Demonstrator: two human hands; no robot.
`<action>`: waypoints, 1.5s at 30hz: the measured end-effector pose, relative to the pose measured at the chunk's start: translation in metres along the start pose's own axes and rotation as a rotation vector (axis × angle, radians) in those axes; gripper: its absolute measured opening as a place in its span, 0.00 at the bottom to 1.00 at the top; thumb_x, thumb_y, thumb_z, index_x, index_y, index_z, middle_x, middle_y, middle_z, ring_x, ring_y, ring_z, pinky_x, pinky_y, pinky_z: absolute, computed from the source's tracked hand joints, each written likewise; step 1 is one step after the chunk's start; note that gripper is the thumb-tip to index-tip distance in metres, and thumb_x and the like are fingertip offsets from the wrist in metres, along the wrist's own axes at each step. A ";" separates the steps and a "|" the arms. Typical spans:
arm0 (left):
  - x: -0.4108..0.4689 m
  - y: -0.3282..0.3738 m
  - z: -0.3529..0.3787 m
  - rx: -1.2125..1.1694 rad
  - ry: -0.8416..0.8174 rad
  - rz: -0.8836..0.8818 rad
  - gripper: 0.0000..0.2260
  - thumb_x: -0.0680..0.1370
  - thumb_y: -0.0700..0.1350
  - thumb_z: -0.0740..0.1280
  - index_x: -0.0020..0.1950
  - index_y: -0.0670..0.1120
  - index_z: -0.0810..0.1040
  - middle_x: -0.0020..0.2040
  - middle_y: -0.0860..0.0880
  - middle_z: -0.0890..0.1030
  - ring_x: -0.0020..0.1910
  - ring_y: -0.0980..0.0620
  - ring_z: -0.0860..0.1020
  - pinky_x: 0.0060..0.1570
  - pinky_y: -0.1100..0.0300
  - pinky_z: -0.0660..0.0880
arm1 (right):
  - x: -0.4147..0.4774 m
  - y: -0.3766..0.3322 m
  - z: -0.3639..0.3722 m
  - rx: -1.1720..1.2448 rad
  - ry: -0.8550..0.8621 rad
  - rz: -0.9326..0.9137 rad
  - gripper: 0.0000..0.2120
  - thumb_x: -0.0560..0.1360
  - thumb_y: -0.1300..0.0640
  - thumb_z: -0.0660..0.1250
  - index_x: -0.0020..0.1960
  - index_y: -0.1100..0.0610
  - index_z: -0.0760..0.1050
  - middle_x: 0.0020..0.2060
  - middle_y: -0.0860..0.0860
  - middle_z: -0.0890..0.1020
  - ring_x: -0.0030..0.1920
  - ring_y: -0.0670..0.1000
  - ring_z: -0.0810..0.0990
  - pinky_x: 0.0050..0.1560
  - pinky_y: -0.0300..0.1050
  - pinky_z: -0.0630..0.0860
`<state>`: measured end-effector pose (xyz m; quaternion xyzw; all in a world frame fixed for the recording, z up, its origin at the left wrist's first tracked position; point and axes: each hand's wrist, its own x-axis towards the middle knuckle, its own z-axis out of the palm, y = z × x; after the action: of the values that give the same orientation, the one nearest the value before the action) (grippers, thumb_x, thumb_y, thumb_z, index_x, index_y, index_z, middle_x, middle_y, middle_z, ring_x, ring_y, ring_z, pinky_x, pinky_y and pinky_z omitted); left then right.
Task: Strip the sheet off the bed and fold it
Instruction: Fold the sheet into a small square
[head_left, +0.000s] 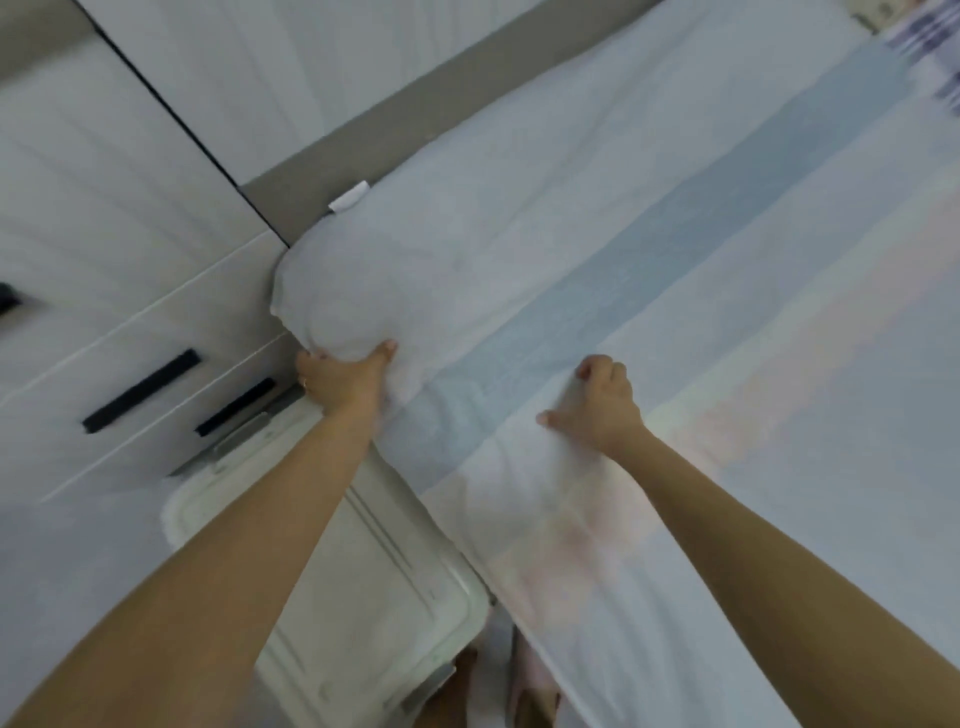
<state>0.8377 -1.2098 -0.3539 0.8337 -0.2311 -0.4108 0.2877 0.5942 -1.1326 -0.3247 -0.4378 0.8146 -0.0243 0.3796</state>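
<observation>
left hand (343, 382) grips sheet (597, 218) at bed (332, 280) corner, right hand (602, 405) bunches it on top; tucked corner could snag and tear if yanked.

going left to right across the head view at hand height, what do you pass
drawer handles → left hand gripping the sheet → its blue stripe → right hand
</observation>
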 end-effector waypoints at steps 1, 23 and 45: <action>0.005 0.001 -0.002 -0.018 0.002 -0.032 0.49 0.59 0.51 0.81 0.72 0.38 0.58 0.68 0.40 0.67 0.67 0.42 0.68 0.64 0.46 0.70 | 0.004 -0.005 0.000 -0.062 -0.042 0.039 0.36 0.64 0.50 0.78 0.63 0.57 0.61 0.62 0.55 0.65 0.64 0.57 0.66 0.61 0.52 0.68; 0.023 0.022 -0.030 -0.262 -0.084 -0.035 0.24 0.70 0.40 0.75 0.64 0.37 0.73 0.60 0.45 0.77 0.55 0.47 0.77 0.54 0.54 0.76 | -0.009 -0.036 0.012 -0.026 0.236 -0.443 0.20 0.71 0.65 0.66 0.62 0.60 0.69 0.58 0.56 0.70 0.48 0.58 0.76 0.45 0.48 0.72; 0.063 0.047 -0.050 -0.663 -0.393 -0.271 0.10 0.77 0.50 0.67 0.52 0.44 0.77 0.53 0.46 0.81 0.45 0.50 0.79 0.46 0.54 0.76 | 0.111 -0.197 -0.022 -0.057 0.042 -0.604 0.23 0.79 0.57 0.56 0.73 0.51 0.58 0.35 0.51 0.73 0.39 0.53 0.74 0.42 0.45 0.69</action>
<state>0.9067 -1.2687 -0.3325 0.6244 -0.0246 -0.6486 0.4345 0.6808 -1.3415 -0.3024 -0.6700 0.6557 -0.1221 0.3258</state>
